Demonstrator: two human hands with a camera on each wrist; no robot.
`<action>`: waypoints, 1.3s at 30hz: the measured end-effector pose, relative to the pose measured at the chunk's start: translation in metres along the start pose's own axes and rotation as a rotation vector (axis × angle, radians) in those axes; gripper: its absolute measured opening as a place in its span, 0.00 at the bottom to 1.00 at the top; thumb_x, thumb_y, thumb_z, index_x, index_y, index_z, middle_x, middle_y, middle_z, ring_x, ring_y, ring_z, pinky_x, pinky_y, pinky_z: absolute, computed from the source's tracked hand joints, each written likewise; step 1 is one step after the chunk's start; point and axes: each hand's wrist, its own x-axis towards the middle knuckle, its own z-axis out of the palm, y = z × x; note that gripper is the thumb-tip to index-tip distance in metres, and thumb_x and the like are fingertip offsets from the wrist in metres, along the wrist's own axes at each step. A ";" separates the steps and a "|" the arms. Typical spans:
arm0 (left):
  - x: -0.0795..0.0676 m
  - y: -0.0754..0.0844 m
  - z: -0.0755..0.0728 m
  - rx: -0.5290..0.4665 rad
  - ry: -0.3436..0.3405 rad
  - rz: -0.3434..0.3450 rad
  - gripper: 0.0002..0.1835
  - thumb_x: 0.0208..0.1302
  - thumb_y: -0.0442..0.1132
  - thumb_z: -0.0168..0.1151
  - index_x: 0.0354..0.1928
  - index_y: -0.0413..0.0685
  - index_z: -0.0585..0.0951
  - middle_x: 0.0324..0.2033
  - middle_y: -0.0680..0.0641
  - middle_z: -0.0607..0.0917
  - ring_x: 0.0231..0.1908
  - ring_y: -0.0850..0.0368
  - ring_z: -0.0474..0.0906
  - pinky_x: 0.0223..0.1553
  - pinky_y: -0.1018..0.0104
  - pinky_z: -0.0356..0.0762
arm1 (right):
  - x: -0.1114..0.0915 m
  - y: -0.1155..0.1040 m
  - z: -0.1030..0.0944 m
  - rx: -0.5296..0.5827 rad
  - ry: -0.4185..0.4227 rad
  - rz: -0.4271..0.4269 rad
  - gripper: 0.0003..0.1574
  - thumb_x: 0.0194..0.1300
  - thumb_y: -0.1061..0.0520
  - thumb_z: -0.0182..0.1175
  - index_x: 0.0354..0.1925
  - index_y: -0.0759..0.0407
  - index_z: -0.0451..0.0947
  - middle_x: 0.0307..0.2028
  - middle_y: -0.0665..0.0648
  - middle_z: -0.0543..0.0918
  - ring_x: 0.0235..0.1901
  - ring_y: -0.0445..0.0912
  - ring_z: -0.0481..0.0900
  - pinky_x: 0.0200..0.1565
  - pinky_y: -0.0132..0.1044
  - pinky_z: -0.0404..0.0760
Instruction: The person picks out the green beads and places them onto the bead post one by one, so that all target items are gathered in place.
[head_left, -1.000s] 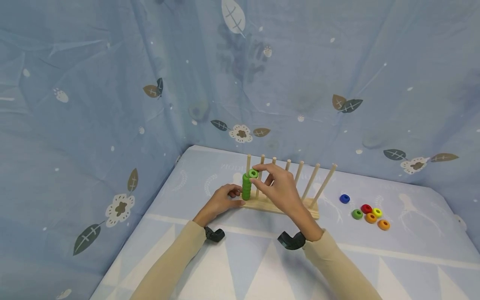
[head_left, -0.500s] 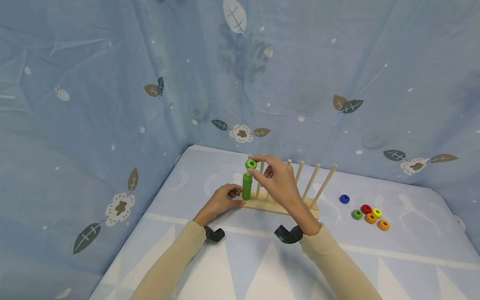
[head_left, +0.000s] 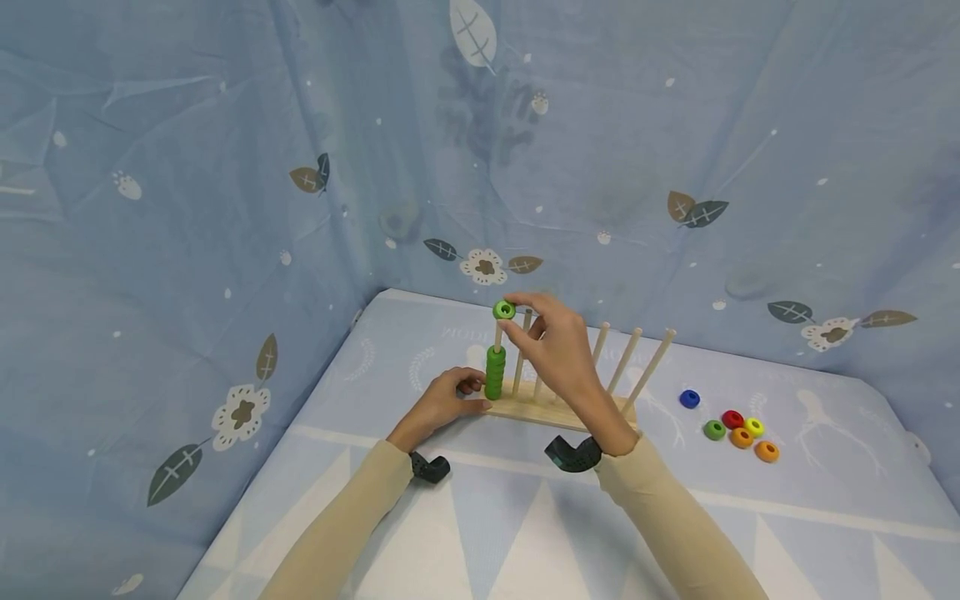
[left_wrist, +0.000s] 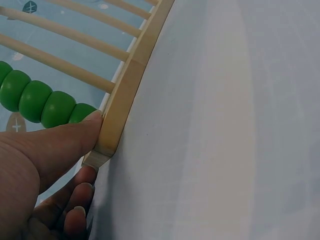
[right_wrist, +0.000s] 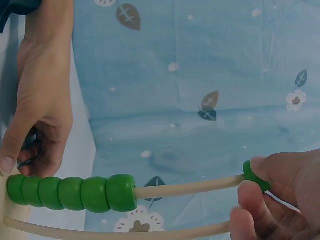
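My right hand pinches a green bead between thumb and fingers at the tip of the leftmost wooden peg. Several green beads are stacked on the lower part of that same peg, down to the base. The pegs stand in a row on a long wooden base. My left hand grips the left end of this base, its thumb pressed against the wood beside the lowest bead in the left wrist view. Part of the peg row is hidden behind my right hand in the head view.
Loose beads lie on the table to the right of the rack: one blue, one red, one yellow, one green and two orange. Patterned blue cloth hangs behind and at the left.
My right hand has lifted the green bead from beside the stack up to the tip of the leftmost peg. The left hand has stayed at the end of the base.
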 end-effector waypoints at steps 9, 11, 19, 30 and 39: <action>0.001 0.001 -0.001 0.002 -0.015 0.017 0.24 0.60 0.42 0.75 0.57 0.47 0.81 0.45 0.48 0.81 0.45 0.53 0.75 0.52 0.55 0.73 | 0.004 0.001 0.003 -0.011 -0.019 0.022 0.20 0.68 0.55 0.67 0.58 0.52 0.81 0.50 0.53 0.83 0.19 0.36 0.75 0.22 0.37 0.75; 0.001 0.001 -0.001 0.003 -0.015 0.018 0.24 0.60 0.42 0.75 0.57 0.47 0.81 0.45 0.48 0.81 0.45 0.54 0.75 0.52 0.55 0.73 | 0.005 0.001 0.002 -0.002 -0.024 0.029 0.20 0.69 0.55 0.67 0.58 0.53 0.81 0.51 0.54 0.82 0.18 0.36 0.76 0.22 0.37 0.75; 0.001 0.001 0.000 0.009 -0.011 0.032 0.24 0.60 0.41 0.75 0.57 0.47 0.81 0.45 0.49 0.81 0.45 0.53 0.75 0.52 0.54 0.73 | 0.001 0.000 0.001 0.035 -0.025 0.027 0.18 0.70 0.56 0.66 0.56 0.53 0.82 0.49 0.53 0.82 0.16 0.37 0.77 0.17 0.37 0.72; 0.000 0.000 0.000 -0.005 0.001 0.000 0.23 0.59 0.41 0.76 0.56 0.49 0.82 0.45 0.50 0.81 0.46 0.53 0.76 0.53 0.54 0.73 | -0.012 0.002 -0.004 0.063 -0.015 -0.033 0.14 0.69 0.57 0.66 0.52 0.57 0.84 0.47 0.51 0.85 0.15 0.36 0.76 0.15 0.33 0.69; 0.000 0.001 0.000 -0.005 0.008 0.015 0.23 0.59 0.41 0.76 0.56 0.47 0.82 0.44 0.50 0.81 0.45 0.53 0.76 0.52 0.54 0.73 | -0.025 0.009 -0.010 0.048 -0.033 -0.010 0.15 0.69 0.57 0.66 0.53 0.53 0.83 0.46 0.51 0.85 0.15 0.34 0.74 0.31 0.33 0.79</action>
